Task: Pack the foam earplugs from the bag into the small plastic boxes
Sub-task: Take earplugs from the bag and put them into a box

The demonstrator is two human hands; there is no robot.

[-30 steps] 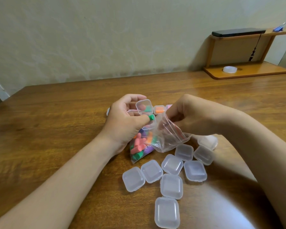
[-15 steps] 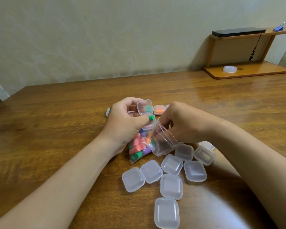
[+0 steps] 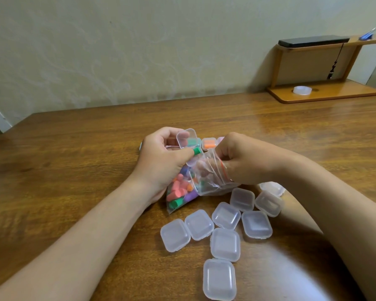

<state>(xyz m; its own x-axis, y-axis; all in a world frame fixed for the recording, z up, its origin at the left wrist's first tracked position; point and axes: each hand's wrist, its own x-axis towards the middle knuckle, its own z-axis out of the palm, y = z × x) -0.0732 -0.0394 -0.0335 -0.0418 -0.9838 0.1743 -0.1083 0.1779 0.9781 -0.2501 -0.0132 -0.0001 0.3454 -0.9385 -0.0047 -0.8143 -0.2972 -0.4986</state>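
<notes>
A clear zip bag [image 3: 206, 185] of coloured foam earplugs [image 3: 178, 193] lies on the table between my hands. My left hand [image 3: 161, 161] pinches a green earplug [image 3: 197, 151] and holds an open small box [image 3: 186, 137] with its lid up. My right hand [image 3: 245, 159] has its fingers pushed inside the bag's mouth, by the red zip strip. Several closed empty plastic boxes [image 3: 225, 244] lie in a cluster in front of the bag. A closed box with orange earplugs [image 3: 209, 143] sits behind my hands.
The wooden table [image 3: 74, 170] runs back to a pale wall. At the far right stands a small wooden shelf [image 3: 321, 92] with a roll of tape [image 3: 302, 90] on its base and a black device [image 3: 313, 41] on top.
My right hand has moved left and down, pushing its fingers deeper into the bag. My left hand has stayed where it was with the green earplug and the open box.
</notes>
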